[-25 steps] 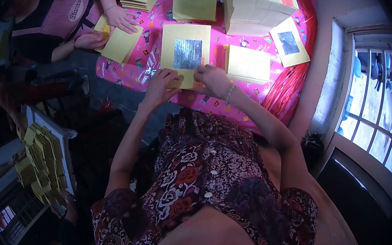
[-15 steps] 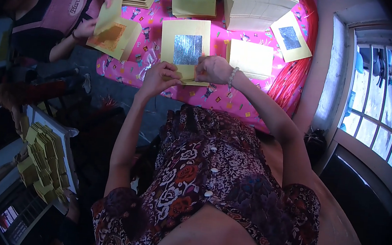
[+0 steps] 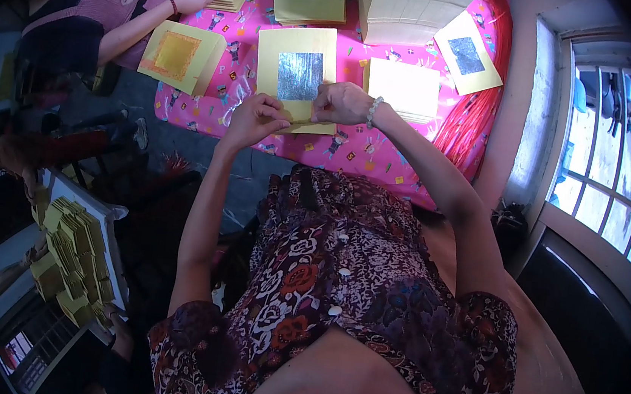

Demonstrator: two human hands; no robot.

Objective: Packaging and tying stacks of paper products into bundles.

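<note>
Left hand (image 3: pixel 257 121), right hand (image 3: pixel 343 104): both pinching your rectangular silver-patched yellow paper (image 3: pixel 297 77).
Fold: likely forming; crease evenly next.

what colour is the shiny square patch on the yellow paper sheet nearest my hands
Silvery grey; the shiny square patch shows best in the head view.

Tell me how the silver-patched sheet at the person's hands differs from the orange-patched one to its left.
Patch: the silver sheet has a shiny, silvery square; the orange sheet has a gold-orange one.
Handling: the left hand and right hand are at the silver sheet's near edge; no hand is on the orange sheet.
Pose: the orange sheet lies more askew than the silver sheet.
Shared: both are yellow, on the pink tablecloth.
</note>
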